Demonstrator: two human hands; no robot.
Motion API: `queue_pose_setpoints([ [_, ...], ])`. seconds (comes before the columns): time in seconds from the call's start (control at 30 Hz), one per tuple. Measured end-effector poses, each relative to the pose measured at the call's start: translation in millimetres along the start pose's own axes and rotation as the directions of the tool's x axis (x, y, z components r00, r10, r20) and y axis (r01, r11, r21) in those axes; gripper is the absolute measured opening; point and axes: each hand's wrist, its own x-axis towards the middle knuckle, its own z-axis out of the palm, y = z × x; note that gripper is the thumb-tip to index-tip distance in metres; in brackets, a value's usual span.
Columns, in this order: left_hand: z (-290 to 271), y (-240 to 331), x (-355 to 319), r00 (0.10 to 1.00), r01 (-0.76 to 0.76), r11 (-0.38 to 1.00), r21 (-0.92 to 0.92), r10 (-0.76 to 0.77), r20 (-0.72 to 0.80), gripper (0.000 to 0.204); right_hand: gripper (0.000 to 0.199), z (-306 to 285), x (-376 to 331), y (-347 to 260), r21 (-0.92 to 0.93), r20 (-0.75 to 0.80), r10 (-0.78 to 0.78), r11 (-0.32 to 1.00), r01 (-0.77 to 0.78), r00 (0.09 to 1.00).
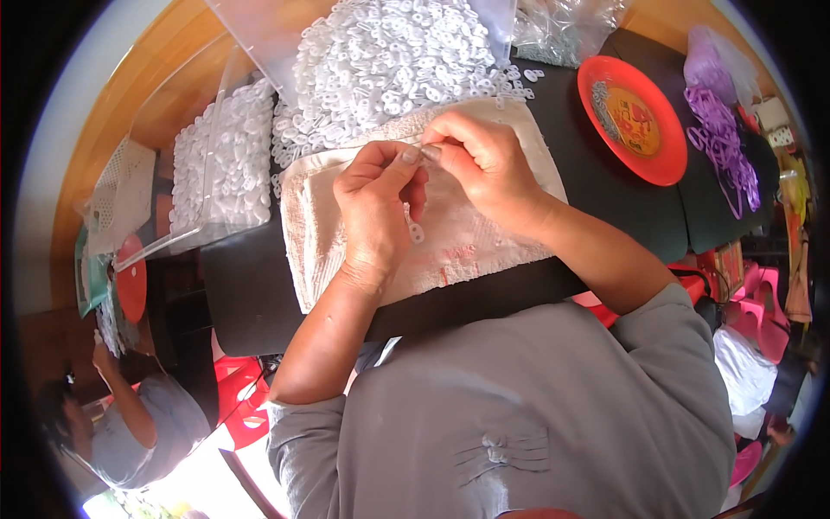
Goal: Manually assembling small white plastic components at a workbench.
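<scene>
Right, both hands meet over the white towel [484,233], left hand [376,203] and right hand [484,164] each pinched shut on one small white plastic piece [416,232], fed by the white heap [389,60] just beyond.

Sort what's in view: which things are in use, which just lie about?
In use: left hand, right hand, small white piece, white towel, heap of white pieces.
Lying about: red plate, purple bands, bagged white pieces.
</scene>
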Motion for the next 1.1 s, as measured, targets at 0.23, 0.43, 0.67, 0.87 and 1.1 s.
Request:
queue_pose_setpoints([
  [0.23,-7,9,3,0.999,-0.010,0.987,0.157,0.002,0.051,0.009,0.012,-6,1,2,-0.080,0.020,-0.045,0.996,0.046,0.999],
  [0.43,-5,1,4,0.998,-0.051,0.986,0.157,0.043,0.055,0.007,0.013,-3,0,5,-0.115,0.005,-0.118,0.986,0.117,0.993],
  [0.67,-4,1,3,1.000,-0.017,0.994,0.108,0.015,0.018,0.007,0.011,-6,1,1,-0.051,0.019,-0.048,0.997,0.049,0.999],
  [0.87,-4,7,3,0.999,-0.032,0.983,0.180,0.034,-0.010,0.010,0.009,-26,14,0,0.110,0.043,0.093,0.989,-0.097,0.995],
  [1.1,-4,10,0,1.000,-0.003,0.985,0.170,0.000,0.022,0.012,0.012,-33,18,-9,0.153,0.168,0.205,0.961,-0.231,0.964],
])
